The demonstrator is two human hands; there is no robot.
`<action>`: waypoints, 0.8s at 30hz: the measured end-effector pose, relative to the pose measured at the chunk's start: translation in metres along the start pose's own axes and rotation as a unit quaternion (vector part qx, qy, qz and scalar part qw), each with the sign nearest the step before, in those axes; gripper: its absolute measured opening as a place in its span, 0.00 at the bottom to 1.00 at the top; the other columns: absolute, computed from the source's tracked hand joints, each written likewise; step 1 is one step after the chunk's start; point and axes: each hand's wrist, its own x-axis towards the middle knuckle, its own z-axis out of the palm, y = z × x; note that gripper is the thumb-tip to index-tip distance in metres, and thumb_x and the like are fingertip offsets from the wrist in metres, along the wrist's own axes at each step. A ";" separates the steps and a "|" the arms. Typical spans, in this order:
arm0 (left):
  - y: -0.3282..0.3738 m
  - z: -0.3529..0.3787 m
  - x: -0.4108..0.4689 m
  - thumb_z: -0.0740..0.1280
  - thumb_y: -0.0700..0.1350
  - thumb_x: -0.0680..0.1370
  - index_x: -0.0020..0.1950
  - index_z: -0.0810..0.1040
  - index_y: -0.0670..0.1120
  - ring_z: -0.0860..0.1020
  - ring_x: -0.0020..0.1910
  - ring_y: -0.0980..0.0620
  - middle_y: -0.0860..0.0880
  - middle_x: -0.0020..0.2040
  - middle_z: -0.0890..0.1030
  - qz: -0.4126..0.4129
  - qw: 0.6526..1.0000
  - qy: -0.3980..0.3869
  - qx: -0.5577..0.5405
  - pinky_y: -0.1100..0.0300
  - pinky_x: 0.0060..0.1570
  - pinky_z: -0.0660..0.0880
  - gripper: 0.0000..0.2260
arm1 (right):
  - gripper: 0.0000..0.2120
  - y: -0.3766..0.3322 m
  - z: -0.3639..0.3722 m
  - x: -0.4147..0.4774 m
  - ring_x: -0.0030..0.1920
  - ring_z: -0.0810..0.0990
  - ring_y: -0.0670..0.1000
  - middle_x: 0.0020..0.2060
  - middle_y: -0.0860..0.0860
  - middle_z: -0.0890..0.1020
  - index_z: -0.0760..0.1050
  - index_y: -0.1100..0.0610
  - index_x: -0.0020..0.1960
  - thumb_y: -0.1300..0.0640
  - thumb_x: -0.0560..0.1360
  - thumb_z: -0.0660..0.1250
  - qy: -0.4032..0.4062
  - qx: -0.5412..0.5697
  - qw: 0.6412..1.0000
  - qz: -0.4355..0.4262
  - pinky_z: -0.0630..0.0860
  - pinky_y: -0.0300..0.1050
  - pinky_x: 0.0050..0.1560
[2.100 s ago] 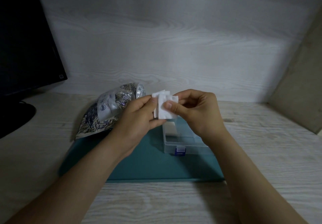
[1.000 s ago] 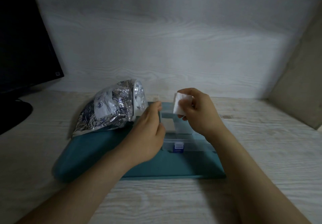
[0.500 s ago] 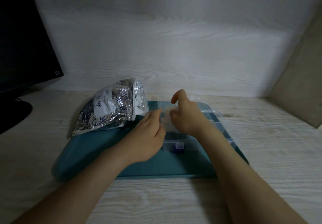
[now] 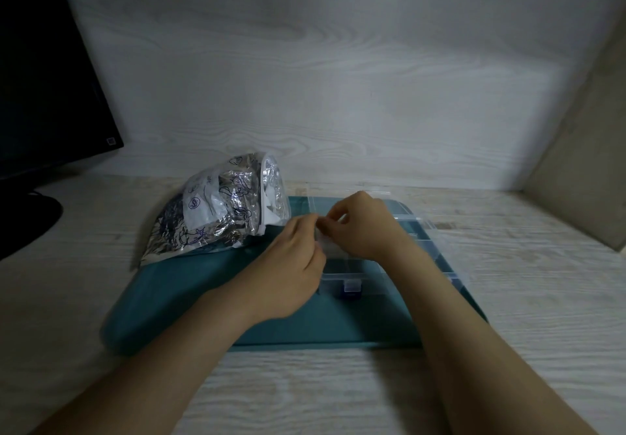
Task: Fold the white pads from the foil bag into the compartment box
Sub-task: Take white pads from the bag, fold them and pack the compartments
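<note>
White pad [image 4: 327, 249], head view: only a pale, soft-edged smear low over the left compartments of the compartment box [image 4: 416, 228], caught between both hands; fold and outline too blurred to tell. Right hand [image 4: 364, 229] at three o'clock of it, fingers curled, thumb and forefinger pinching its upper edge. Left hand [image 4: 293, 265] at eight o'clock, fingers bent inward, tips meeting the right's; gripping or merely touching, cannot tell. Box of clear hard plastic with thin dividers, blue latch [image 4: 350, 291] on its six o'clock wall. Beneath, a teal mat [image 4: 189, 302], smooth and round-cornered. Foil bag [image 4: 216, 218] at ten o'clock of the box, crinkled silver with dark print, mouth gaping toward the box, partly on the mat. Pale wood-grain desk [image 4: 525, 299], a broad stretch showing toward three and four o'clock; dark monitor [image 4: 44, 72] closing off nine, back wall [image 4: 338, 79] close at twelve.
</note>
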 end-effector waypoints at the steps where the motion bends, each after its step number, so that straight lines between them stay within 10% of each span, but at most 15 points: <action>1: 0.000 0.000 0.000 0.54 0.44 0.88 0.79 0.61 0.45 0.64 0.67 0.59 0.47 0.76 0.66 0.000 1.000 0.001 0.001 0.75 0.58 0.55 0.19 | 0.15 -0.001 0.000 -0.002 0.44 0.84 0.53 0.41 0.54 0.86 0.86 0.57 0.47 0.47 0.81 0.70 0.002 -0.006 1.000 -0.002 0.78 0.44 0.42; 10: 0.003 0.000 -0.001 0.52 0.47 0.89 0.86 0.48 0.44 0.56 0.81 0.56 0.48 0.84 0.56 -0.013 1.000 -0.017 0.019 0.72 0.68 0.50 0.27 | 0.12 -0.008 -0.006 -0.008 0.43 0.80 0.55 0.47 0.56 0.83 0.76 0.57 0.60 0.61 0.77 0.62 0.022 0.069 0.997 0.010 0.71 0.44 0.37; 14: 0.001 0.001 0.000 0.53 0.46 0.88 0.85 0.51 0.44 0.59 0.77 0.55 0.46 0.82 0.60 0.004 1.000 0.008 0.025 0.75 0.64 0.49 0.26 | 0.09 -0.005 -0.003 -0.009 0.36 0.79 0.53 0.39 0.55 0.84 0.81 0.60 0.47 0.61 0.78 0.63 0.021 0.018 1.000 -0.005 0.71 0.41 0.32; 17: 0.000 0.002 -0.002 0.56 0.45 0.87 0.84 0.54 0.43 0.63 0.74 0.54 0.46 0.79 0.64 0.030 0.997 0.048 0.046 0.74 0.64 0.52 0.26 | 0.20 -0.005 -0.001 -0.011 0.28 0.71 0.53 0.27 0.52 0.77 0.69 0.60 0.28 0.54 0.78 0.63 0.006 -0.012 1.000 -0.001 0.69 0.44 0.30; 24: 0.016 -0.026 -0.006 0.61 0.34 0.83 0.67 0.81 0.39 0.82 0.56 0.51 0.45 0.59 0.84 0.241 0.921 0.303 0.053 0.60 0.60 0.77 0.15 | 0.23 -0.007 -0.007 -0.018 0.33 0.78 0.58 0.30 0.56 0.81 0.72 0.62 0.30 0.46 0.75 0.56 0.007 -0.014 0.999 -0.032 0.80 0.57 0.44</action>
